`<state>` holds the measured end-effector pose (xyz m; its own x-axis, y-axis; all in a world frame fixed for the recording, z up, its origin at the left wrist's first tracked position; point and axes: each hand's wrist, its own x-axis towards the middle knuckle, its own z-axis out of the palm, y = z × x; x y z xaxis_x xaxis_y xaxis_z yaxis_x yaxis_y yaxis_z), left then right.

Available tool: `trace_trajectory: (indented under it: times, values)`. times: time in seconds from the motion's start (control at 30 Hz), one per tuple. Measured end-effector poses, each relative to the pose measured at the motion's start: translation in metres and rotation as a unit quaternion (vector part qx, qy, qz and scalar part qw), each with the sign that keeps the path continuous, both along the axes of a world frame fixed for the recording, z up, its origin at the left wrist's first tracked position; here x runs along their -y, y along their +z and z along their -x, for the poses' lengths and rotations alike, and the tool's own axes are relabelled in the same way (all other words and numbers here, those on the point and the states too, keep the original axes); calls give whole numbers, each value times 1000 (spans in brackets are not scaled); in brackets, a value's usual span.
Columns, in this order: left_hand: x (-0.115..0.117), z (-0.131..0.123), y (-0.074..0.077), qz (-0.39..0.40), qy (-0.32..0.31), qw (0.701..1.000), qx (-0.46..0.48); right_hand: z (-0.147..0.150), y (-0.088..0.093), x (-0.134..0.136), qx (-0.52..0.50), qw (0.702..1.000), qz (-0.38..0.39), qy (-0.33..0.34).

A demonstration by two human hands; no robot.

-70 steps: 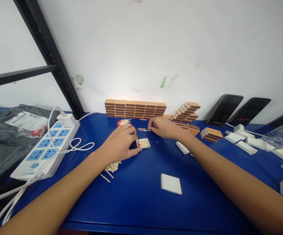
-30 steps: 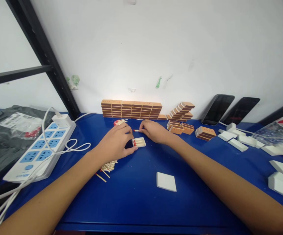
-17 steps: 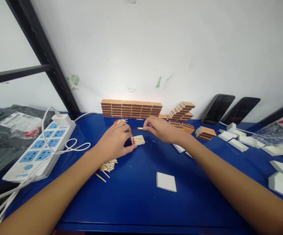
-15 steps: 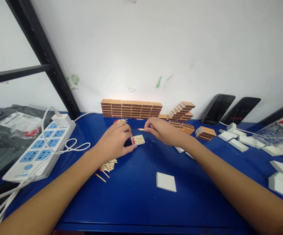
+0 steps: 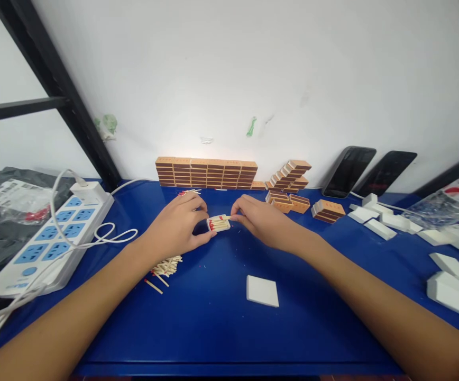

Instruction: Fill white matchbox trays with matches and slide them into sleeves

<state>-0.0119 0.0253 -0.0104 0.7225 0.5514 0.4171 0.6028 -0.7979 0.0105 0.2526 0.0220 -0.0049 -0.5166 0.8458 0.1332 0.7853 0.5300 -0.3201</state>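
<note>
A small white matchbox tray (image 5: 223,228) lies on the blue table, partly filled with red-headed matches. My left hand (image 5: 182,225) grips the tray at its left side between thumb and fingers. My right hand (image 5: 255,219) pinches a match (image 5: 227,217) by its plain end, its red head over the tray's far side. A pile of loose matches (image 5: 168,266) lies beside my left wrist, partly hidden by it. More matches (image 5: 190,192) lie behind my left hand.
Stacked matchboxes (image 5: 205,173) stand against the wall, with stepped stacks (image 5: 288,177) to their right. A white flat piece (image 5: 262,291) lies in front. Two phones (image 5: 348,172) lean at the back right, near scattered white pieces (image 5: 380,228). A power strip (image 5: 55,238) sits left.
My right hand has brought the match leftward, from beside the tray to over it. My left hand stays on the tray. The whole view has shifted slightly.
</note>
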Motion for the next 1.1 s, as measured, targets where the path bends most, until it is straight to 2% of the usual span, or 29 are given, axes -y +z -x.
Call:
trace_trajectory:
  times: [0.3,0.43,0.57,0.8,1.0,1.1]
  values:
    - [2,-2,-2,-14,-30,999,6,14,-5,12,32,999,-6,6]
    - [3,-3,-3,-10,-33,999,-3,13,-3,11,1,1000,-3,7]
    - [3,-3,-4,12,-27,1000,0,11,3,-15,-19,998,-37,-38]
    - [5,-3,-6,18,-29,999,7,32,2,-78,111,988,-29,-101]
    - [9,-6,-6,12,-52,998,11,41,-10,-83,118,985,-20,-122]
    - [3,-2,-3,5,-38,999,16,41,-10,-79,117,986,-9,-116]
